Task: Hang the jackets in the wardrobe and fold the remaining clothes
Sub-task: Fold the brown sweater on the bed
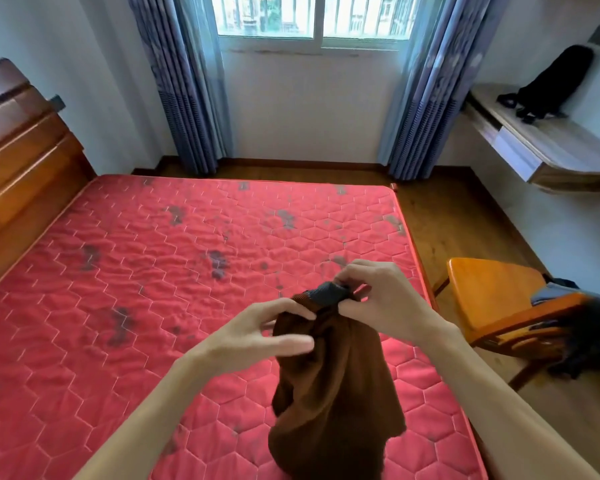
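Note:
A brown garment (333, 386) with a dark grey ribbed band at its top hangs bunched above the near right part of the red quilted mattress (146, 271). My right hand (381, 299) pinches the grey band at the top. My left hand (257, 337) is beside the garment's upper left edge, its thumb and forefinger touching the brown cloth and the other fingers stretched out straight. More dark and blue-grey clothes (582, 327) lie heaped on the seat and over the back of an orange wooden chair (499, 299) to the right of the bed.
A wooden headboard (18, 161) runs along the left. Blue curtains (187, 98) flank a window ahead. On the right wall a floating desk (548, 150) carries a black bag (551, 84). Wooden floor lies between the bed and the chair.

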### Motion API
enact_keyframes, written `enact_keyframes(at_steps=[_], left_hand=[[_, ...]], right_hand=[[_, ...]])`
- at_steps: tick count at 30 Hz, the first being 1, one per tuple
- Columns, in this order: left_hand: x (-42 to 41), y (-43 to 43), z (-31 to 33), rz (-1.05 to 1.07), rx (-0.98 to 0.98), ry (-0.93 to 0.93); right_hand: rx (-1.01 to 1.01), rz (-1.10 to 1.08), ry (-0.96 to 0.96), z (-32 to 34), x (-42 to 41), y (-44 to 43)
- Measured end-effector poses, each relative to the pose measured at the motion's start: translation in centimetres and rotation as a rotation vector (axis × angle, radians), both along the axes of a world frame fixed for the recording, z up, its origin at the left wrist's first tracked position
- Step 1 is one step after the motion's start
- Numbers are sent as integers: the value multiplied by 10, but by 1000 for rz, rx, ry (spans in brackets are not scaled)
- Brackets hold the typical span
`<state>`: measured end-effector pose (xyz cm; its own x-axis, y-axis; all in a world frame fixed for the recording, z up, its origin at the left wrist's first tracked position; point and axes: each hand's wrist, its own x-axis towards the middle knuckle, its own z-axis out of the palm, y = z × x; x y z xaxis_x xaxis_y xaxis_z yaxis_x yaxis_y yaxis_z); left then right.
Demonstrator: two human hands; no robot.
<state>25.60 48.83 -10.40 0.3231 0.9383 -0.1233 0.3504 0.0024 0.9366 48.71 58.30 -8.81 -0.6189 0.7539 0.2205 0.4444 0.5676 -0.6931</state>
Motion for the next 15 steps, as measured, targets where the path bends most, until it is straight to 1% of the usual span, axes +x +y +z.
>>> enact_keyframes(at_steps=[3,4,6,8,10,12,13,15], left_hand=[[16,14,-9,280,210,-6],[23,19,-9,358,248,-16],[35,29,-3,478,267,-89],[41,38,11,547,286,-198],[42,45,26,553,283,-381],[40,52,38,461,229,-518],[40,54,43,407,222,-530],[40,58,51,321,215,-565]], right_hand=[[37,38,-60,12,4,-2],[23,50,-90,14,7,-1],[-53,50,-91,18,13,2],[-184,25,7,23,19,4],[-251,-22,76,25,22,10],[-198,-84,56,19,23,22],[-192,-106,62,13,22,28],[-274,-125,86,1,17,38]])
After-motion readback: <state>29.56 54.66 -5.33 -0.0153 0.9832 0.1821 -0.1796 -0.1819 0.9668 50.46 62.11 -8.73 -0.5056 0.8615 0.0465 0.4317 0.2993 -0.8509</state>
